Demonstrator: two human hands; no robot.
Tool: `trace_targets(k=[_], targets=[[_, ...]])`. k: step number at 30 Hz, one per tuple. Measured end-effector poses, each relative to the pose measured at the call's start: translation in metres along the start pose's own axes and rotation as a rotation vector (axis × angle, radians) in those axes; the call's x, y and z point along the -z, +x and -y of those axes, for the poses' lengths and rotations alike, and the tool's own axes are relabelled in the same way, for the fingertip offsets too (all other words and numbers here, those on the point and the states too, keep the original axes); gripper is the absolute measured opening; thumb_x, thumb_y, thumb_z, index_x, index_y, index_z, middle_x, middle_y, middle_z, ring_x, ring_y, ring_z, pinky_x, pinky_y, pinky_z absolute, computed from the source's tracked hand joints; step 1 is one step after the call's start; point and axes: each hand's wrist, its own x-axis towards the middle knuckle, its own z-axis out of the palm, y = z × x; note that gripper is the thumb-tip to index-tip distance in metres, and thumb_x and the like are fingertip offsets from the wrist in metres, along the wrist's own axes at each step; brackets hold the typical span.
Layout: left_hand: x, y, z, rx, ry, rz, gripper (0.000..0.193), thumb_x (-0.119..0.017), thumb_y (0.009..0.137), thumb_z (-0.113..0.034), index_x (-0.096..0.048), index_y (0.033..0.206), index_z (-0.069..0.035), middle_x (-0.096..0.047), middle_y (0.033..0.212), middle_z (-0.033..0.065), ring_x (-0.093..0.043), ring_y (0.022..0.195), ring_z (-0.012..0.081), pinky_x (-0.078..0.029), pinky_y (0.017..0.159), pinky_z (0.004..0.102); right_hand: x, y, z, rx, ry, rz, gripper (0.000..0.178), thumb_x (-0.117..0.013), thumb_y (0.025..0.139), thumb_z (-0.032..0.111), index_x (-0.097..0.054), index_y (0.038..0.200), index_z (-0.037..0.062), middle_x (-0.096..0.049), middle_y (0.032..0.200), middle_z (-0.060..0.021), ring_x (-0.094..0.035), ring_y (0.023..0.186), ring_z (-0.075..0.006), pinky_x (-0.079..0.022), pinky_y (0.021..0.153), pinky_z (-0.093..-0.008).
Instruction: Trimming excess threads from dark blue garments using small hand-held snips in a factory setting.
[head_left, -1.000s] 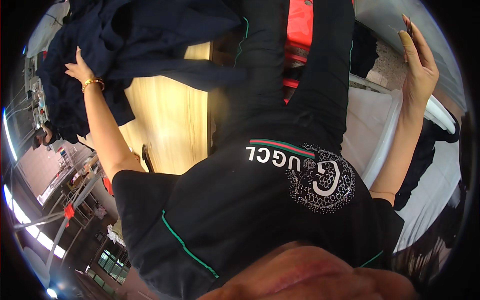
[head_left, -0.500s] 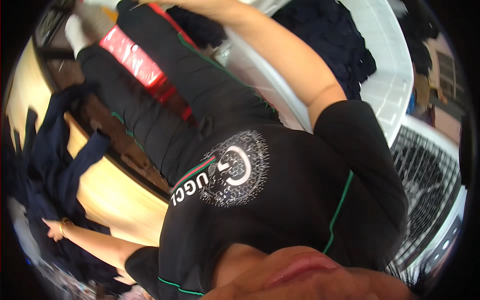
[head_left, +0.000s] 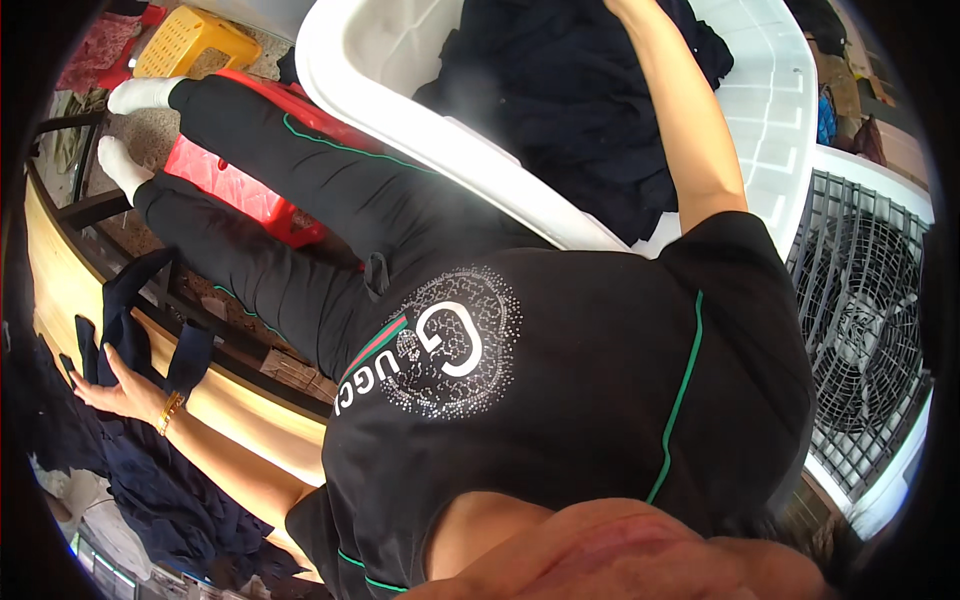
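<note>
At the left, my left hand has its fingers spread and wears a gold bracelet at the wrist. It is over dark navy cloth pieces on the light wooden table; whether it touches them I cannot tell. My right forearm reaches over the white plastic tub, and the wrist meets the upper edge of the picture. The fingers of my right hand are cut off there. A heap of dark navy cloth lies inside the tub beside that arm.
The light wooden table runs along my left side. Red plastic stools are by my legs, and a yellow stool stands farther off. A fan with a black grille is at the right.
The view has shifted, bringing more of the tub and the yellow stool into sight. My right arm now points up over the tub, and my left hand's fingers are more spread.
</note>
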Motion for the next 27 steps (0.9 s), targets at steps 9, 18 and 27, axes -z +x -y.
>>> trace_targets(k=[9, 18, 27], targets=[[-0.023, -0.007, -0.021, -0.021, -0.073, 0.139, 0.073, -0.08, 0.091, -0.031, -0.048, 0.151, -0.006, -0.044, 0.158, 0.0177, -0.04, 0.147, 0.0308, -0.029, 0.122, 0.0429, 0.186, -0.017, -0.209, -0.579, 0.153, -0.772, 0.043, -0.093, 0.078, 0.025, -0.056, 0.083, 0.0023, -0.062, 0.063, -0.0087, -0.059, 0.043, -0.0168, -0.036, 0.033, -0.0256], [-0.04, -0.014, -0.037, 0.239, -0.34, 0.28, 0.067, -0.078, 0.09, -0.003, -0.047, 0.149, 0.001, -0.048, 0.152, 0.0135, -0.049, 0.134, 0.0205, -0.037, 0.118, 0.034, 0.144, -0.065, -0.142, -0.345, -0.544, 0.052, 0.044, -0.084, 0.082, 0.028, -0.071, 0.106, -0.0055, -0.067, 0.074, -0.0063, -0.059, 0.056, -0.0133, -0.045, 0.052, -0.0271], [-0.071, -0.035, -0.085, 0.181, -0.518, 0.421, 0.074, -0.079, 0.09, -0.009, -0.04, 0.152, 0.004, -0.04, 0.158, 0.0142, -0.041, 0.14, 0.0207, -0.031, 0.119, 0.0338, 0.081, -0.168, -0.173, -0.097, -1.494, 1.014, 0.116, -0.094, 0.059, 0.035, -0.038, 0.157, 0.0106, -0.061, 0.132, -0.0213, -0.064, 0.119, -0.0337, -0.056, 0.097, -0.0406]])
